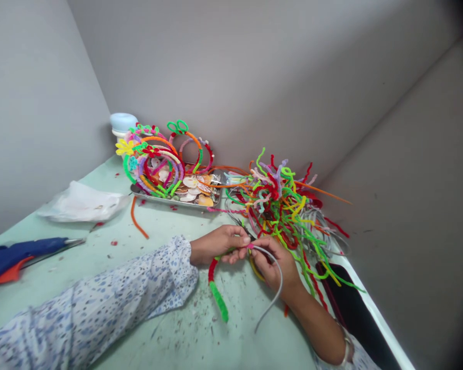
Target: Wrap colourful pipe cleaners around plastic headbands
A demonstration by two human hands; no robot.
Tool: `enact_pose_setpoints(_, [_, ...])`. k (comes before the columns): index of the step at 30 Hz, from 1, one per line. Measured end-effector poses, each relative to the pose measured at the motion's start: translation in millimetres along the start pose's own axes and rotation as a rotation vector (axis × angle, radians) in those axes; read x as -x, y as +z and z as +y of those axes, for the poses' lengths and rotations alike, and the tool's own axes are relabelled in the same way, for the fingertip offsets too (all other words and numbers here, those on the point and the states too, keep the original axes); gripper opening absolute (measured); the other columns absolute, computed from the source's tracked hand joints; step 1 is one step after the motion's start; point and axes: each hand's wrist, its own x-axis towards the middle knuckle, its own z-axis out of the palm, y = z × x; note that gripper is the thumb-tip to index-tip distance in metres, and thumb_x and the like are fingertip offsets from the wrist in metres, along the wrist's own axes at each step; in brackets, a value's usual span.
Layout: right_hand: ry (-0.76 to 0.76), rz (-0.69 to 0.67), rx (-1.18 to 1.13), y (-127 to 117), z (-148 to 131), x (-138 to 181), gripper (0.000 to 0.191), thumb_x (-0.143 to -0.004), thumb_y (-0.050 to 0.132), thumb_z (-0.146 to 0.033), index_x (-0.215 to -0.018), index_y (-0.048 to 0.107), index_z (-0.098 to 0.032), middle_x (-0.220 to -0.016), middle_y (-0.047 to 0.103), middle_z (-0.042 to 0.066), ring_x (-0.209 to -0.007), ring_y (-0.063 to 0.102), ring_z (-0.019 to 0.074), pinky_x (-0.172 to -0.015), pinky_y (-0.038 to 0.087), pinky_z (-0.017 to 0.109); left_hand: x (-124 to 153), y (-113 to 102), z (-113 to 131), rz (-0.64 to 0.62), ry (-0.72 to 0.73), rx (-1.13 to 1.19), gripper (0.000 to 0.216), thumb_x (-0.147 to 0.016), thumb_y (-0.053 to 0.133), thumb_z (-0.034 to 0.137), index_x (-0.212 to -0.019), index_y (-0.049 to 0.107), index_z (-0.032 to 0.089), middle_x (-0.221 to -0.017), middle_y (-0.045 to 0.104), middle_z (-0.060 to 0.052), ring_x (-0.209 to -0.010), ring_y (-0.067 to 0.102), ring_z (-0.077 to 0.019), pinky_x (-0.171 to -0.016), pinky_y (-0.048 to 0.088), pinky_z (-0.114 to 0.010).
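Observation:
My left hand [219,244] is closed in a pinch on a headband [216,288] partly wrapped in red and green pipe cleaner. My right hand [273,262] is closed on the same headband's bare grey end [272,293], with a pink pipe cleaner tip at the fingertips. Both hands meet just in front of a tangled pile of coloured pipe cleaners [281,205].
A metal tray [170,199] holds finished decorated headbands [158,159] and small shell-like pieces. A blue glue gun [19,254] lies at the left, a clear plastic bag [83,203] behind it, and an orange pipe cleaner [137,218] loose. Grey walls enclose the corner; the table edge runs at the right.

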Motion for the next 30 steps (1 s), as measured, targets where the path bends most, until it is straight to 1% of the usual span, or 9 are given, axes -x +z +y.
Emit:
enact_pose_setpoints(5, [-0.066,0.002,0.061,1.0,-0.9,0.8,0.012,-0.079,0.052,-0.014,-0.088,0.058,-0.021,-0.082,0.059,0.003,-0.074,0.057,0.0158,-0.065,0.047,0.027,0.6,-2.4,2.3,-0.058,-0.019,-0.006,0.029,-0.075,0.060,0.042,-0.079,0.048,0.016,-0.058,0.056,0.003,-0.038,0.045,-0.0049,-0.032,0.023,-0.015])
enact_pose_setpoints(9, [-0.170,0.017,0.139,0.4,-0.9,0.0,0.017,-0.076,0.053,-0.010,-0.088,0.057,-0.021,-0.082,0.060,0.002,-0.075,0.057,0.0159,-0.067,0.047,0.028,1.6,-3.1,4.6,-0.078,-0.043,-0.022,0.029,-0.075,0.059,0.043,-0.079,0.048,0.016,-0.058,0.056,0.003,-0.038,0.045,-0.0049,-0.033,0.024,-0.015])
enact_pose_setpoints(18, [-0.364,0.042,0.283,-2.5,-0.9,-0.3,0.022,-0.079,0.051,-0.006,-0.096,0.056,-0.019,-0.086,0.060,0.005,-0.081,0.058,0.0173,-0.071,0.048,0.031,2.4,-3.4,6.7,-0.082,-0.041,-0.017,0.031,-0.074,0.060,0.044,-0.076,0.047,0.016,-0.059,0.054,0.004,-0.038,0.043,-0.0042,-0.033,0.022,-0.016])
enact_pose_setpoints(23, [-0.410,0.041,0.312,-2.0,0.6,-1.6,0.023,-0.081,0.048,-0.006,-0.100,0.055,-0.018,-0.089,0.061,0.008,-0.085,0.058,0.0181,-0.073,0.050,0.033,2.0,-4.7,5.9,-0.089,-0.037,-0.001,0.032,-0.074,0.061,0.044,-0.076,0.047,0.016,-0.058,0.053,0.004,-0.038,0.042,-0.0041,-0.032,0.022,-0.017])
enact_pose_setpoints(30, [-0.483,0.069,0.397,-3.5,2.2,-1.6,0.023,-0.083,0.047,-0.006,-0.100,0.056,-0.018,-0.090,0.064,0.009,-0.084,0.060,0.0191,-0.071,0.051,0.035,2.1,-5.7,6.7,-0.094,-0.046,-0.014,0.031,-0.074,0.061,0.043,-0.074,0.048,0.015,-0.057,0.053,0.004,-0.037,0.041,-0.0039,-0.032,0.021,-0.017])
